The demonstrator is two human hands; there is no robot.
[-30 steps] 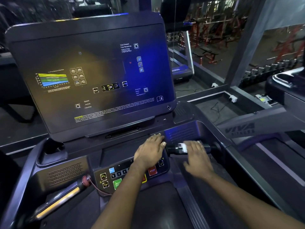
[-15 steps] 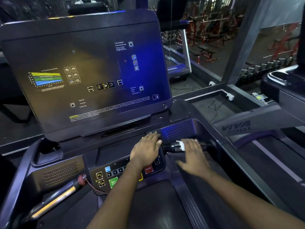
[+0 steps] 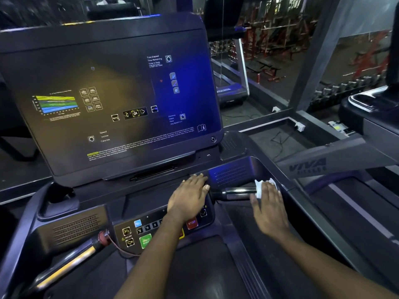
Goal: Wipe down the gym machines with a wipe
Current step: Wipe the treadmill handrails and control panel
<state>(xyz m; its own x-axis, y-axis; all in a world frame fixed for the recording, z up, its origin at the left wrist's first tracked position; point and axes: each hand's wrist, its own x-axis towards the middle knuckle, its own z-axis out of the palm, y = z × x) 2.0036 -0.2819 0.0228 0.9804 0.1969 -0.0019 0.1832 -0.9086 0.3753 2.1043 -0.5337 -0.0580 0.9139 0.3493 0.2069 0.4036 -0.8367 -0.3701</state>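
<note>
Head view of a treadmill console (image 3: 64,229), seen from the running position. I see my 2 bare hands working at its lower edge. The left hand (image 3: 190,197) lies flat, palm down, on the dark panel just above the keypad (image 3: 151,230); its fingers are extended and close together, gripping nothing, fingertips near the base of the display screen (image 3: 112,98). The left forearm crosses the keypad and hides part of it; a red STOP button (image 3: 191,223) and a green start button (image 3: 145,241) show on either side of the arm.

The right hand (image 3: 269,203) rests over the right handlebar (image 3: 235,193), a short dark horizontal bar that juts from the console's right side. Under its fingers lies the white wipe (image 3: 260,186), crumpled and pressed against the bar; its edges show beyond the fingertips and beside the thumb. I cannot tell whether the fingers curl fully around the bar or only press down from above.

At lower left, the matching left handlebar (image 3: 64,268) shows a yellow reflection, with a red safety-key knob (image 3: 103,236) at its inner end and a thin cord trailing toward the keypad. The screen carries a coloured zone chart, icon buttons and an OK key. At right, a side rail (image 3: 308,167) reads VIVA. Red weight racks (image 3: 280,29) stand well apart in the background.
</note>
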